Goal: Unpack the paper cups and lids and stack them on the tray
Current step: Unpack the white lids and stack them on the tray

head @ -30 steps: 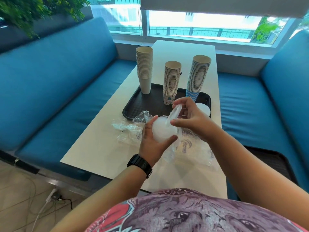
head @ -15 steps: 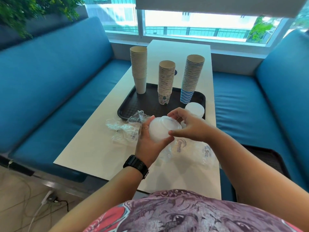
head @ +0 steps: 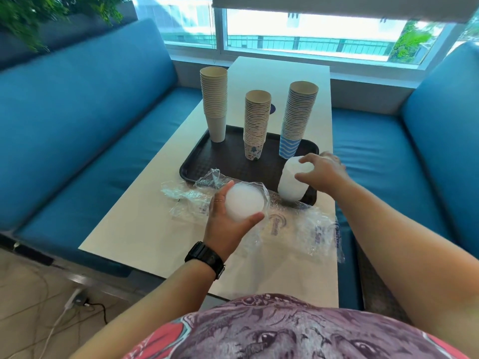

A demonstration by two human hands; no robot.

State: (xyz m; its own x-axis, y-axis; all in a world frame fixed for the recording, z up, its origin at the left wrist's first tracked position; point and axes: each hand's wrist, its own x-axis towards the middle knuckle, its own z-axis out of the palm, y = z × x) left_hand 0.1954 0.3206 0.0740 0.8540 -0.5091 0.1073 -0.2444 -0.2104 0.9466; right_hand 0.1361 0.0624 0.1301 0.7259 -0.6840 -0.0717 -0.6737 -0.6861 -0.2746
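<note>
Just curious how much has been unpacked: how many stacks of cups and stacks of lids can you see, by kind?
Plain beige cup stack: 1
Patterned cup stack: 1
Blue wavy-striped cup stack: 1
White lid stack on the tray: 1
White lid stack held in the left hand: 1
Total: 5 stacks

Right hand [head: 320,169] is motion-blurred over the lid stack [head: 291,183], so can't tell if the fingers actually touch it. Left hand [head: 228,216] covers the underside of the held lids [head: 243,202]; count unreadable. Print on the plastic wrap [head: 318,229] is too blurred to read, and the tray [head: 207,161] near-right corner is hidden behind the lid stack.
</note>
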